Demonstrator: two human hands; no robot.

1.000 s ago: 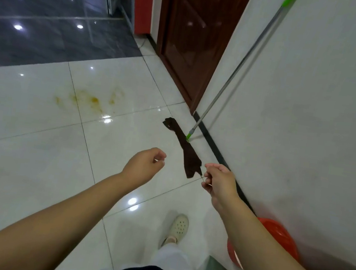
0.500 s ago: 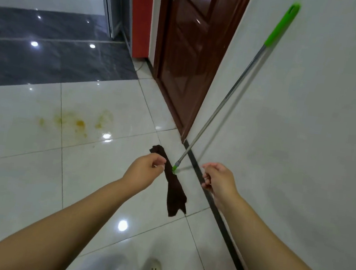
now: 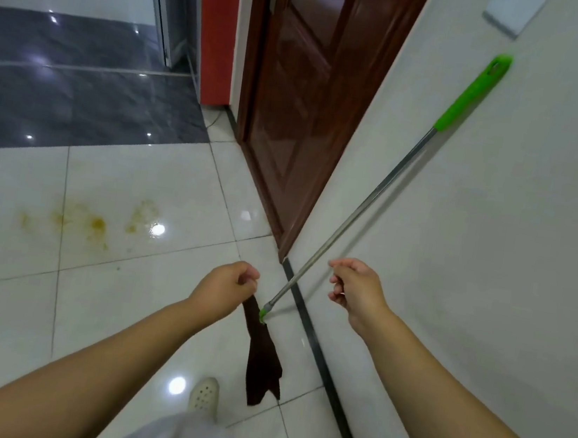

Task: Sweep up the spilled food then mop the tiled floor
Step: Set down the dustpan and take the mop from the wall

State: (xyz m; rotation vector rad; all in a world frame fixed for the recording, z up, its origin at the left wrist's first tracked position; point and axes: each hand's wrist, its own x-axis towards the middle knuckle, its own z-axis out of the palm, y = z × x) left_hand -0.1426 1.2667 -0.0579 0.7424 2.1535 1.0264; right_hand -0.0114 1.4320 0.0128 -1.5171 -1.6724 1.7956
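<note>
A mop leans against the white wall on the right, its steel pole (image 3: 353, 223) ending in a green grip (image 3: 469, 95). Its flat dark-brown head (image 3: 262, 355) lies on the white tiled floor (image 3: 114, 306). A yellow-orange food stain (image 3: 96, 223) smears the tiles to the left, with a few small specks near it. My left hand (image 3: 225, 286) is stretched forward with curled fingers, just left of the pole's lower end, and covers the top of the mop head. My right hand (image 3: 357, 288), fingers also curled, hovers just right of the pole without touching it.
A dark wooden door (image 3: 297, 91) stands shut ahead beside a red post (image 3: 217, 25). Dark grey tiles (image 3: 75, 99) begin beyond the white ones. A black skirting strip (image 3: 318, 347) runs along the wall. My white shoe (image 3: 204, 397) is beside the mop head.
I have stepped closer to the mop, so both hands now flank the lower pole. The red bucket at the lower right has dropped out of view.
</note>
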